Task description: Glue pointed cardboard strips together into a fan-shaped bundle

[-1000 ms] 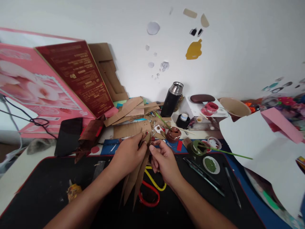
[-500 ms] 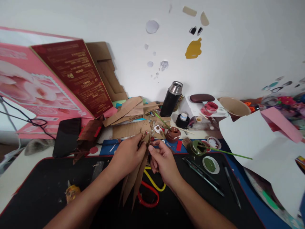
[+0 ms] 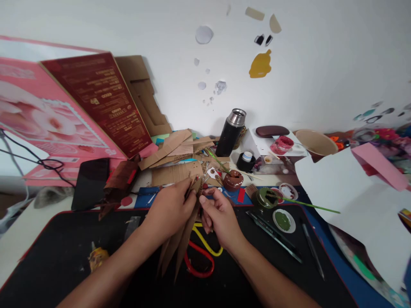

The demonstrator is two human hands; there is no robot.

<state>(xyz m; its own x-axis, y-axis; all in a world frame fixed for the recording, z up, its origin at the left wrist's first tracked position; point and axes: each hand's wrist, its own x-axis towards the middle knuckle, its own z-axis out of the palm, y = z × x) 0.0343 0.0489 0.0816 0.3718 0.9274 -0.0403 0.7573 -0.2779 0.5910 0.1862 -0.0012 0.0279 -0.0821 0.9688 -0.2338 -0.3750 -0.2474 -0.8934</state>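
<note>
My left hand (image 3: 173, 207) pinches a bundle of pointed brown cardboard strips (image 3: 183, 244) near their upper end. The strips fan out downward over the black mat. Close against their right edge is my right hand (image 3: 221, 216), its fingers curled and its thumb tip at the cardboard; whatever lies between those fingers is hidden. Under the hands, scissors (image 3: 210, 270) with one red and one yellow handle loop lie on the mat, their blades out of sight behind the strips and hands.
Cardboard scraps (image 3: 171, 152) pile up behind the hands, beside a black thermos (image 3: 229, 134). Brown paint (image 3: 233, 182) and green paint (image 3: 267, 198) stand in open jars with sticks in them. Pens (image 3: 276, 237) lie right; a yellow glue bottle (image 3: 98, 257) lies left. A pink box (image 3: 28, 107) stands far left.
The lower tips of the cardboard strips have swung slightly left. Both hands stay in nearly the same place and keep the same grip.
</note>
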